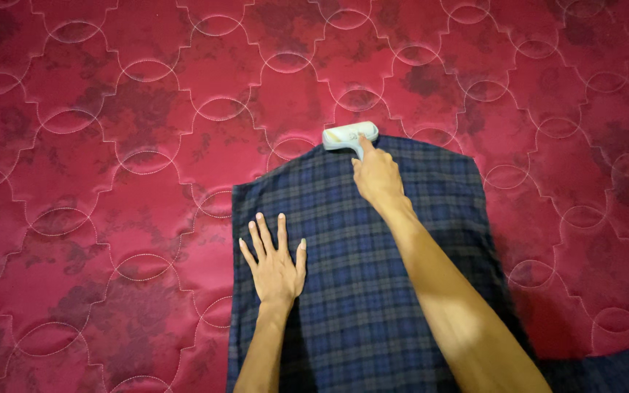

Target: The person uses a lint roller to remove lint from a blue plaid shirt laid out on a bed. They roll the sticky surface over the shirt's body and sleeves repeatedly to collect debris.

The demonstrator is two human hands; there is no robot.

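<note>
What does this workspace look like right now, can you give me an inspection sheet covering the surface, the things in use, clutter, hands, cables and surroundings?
Surface: red quilted mattress with a stitched scallop pattern, filling the view.
Job's things: dark blue plaid cloth spread flat on the mattress; pale lint roller at the cloth's far edge.
Clutter: nothing seen.
Hands: left hand pressed flat, fingers spread, on the cloth near its left edge; right hand closed around the lint roller's handle, arm stretched across the cloth.
Cables: nothing seen.
Surroundings: a pale strip at the top left corner, too little in view to tell what it is; a dark patch at the bottom right corner.
</note>
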